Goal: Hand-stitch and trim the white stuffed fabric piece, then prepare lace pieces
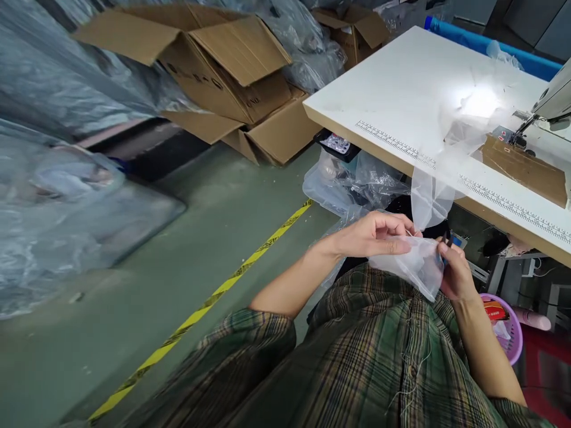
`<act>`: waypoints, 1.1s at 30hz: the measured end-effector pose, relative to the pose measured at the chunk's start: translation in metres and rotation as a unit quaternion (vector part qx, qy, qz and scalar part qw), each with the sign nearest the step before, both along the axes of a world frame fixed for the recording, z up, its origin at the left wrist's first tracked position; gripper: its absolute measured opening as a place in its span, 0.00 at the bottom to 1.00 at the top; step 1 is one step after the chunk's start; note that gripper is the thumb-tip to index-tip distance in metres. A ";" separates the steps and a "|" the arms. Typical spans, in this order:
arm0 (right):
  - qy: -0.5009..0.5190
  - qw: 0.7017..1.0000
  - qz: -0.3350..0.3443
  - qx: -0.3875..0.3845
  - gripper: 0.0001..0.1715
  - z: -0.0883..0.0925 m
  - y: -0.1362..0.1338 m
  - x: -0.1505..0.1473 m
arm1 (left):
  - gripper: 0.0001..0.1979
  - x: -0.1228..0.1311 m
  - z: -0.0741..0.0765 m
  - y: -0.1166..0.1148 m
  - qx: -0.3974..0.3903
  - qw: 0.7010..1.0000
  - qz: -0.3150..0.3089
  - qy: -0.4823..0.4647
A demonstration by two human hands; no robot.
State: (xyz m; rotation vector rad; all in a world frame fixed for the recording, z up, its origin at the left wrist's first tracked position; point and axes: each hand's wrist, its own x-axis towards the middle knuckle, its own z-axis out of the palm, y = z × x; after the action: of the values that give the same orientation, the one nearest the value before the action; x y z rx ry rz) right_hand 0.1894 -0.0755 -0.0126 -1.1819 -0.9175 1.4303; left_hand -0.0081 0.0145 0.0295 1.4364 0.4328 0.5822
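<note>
My left hand (375,235) pinches the top edge of a sheer white fabric piece (413,264) held over my lap. My right hand (455,270) is closed on the fabric's right side and also grips a small dark tool with a blue part (448,241), probably thread snips. More sheer fabric (430,199) hangs from the edge of the white sewing table (401,89) down toward my hands. A sewing machine (551,104) stands at the table's right, with a lit patch under its lamp and a cardboard piece (524,169) beside the needle.
Open cardboard boxes (232,71) and plastic-wrapped bundles (57,196) lie on the green floor to the left. A yellow tape line (214,294) crosses the floor. Plastic bags (352,184) sit under the table. A purple basket (511,327) is at the right, and a blue roll (482,41) lies behind the table.
</note>
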 end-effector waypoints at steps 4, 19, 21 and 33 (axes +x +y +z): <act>-0.063 0.997 -0.031 0.011 0.35 -0.006 0.014 0.002 | 0.20 0.008 -0.027 0.001 -0.107 0.992 0.050 0.043; -0.187 0.982 -0.013 0.015 0.28 -0.002 0.016 -0.003 | 0.16 0.002 -0.040 0.008 -0.087 0.987 0.049 0.129; -0.209 0.978 -0.009 0.023 0.27 -0.006 0.015 -0.004 | 0.15 0.000 -0.042 0.009 -0.078 0.989 0.042 0.122; -0.372 0.921 0.078 0.088 0.38 -0.006 0.015 -0.008 | 0.13 -0.007 -0.039 0.006 -0.055 0.988 0.049 0.136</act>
State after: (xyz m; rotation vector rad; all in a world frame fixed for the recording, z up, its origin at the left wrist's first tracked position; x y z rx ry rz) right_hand 0.1816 -0.0603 -0.0182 -1.5681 -1.6567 0.9714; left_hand -0.0154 0.0210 -0.0100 1.3988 0.7445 0.4346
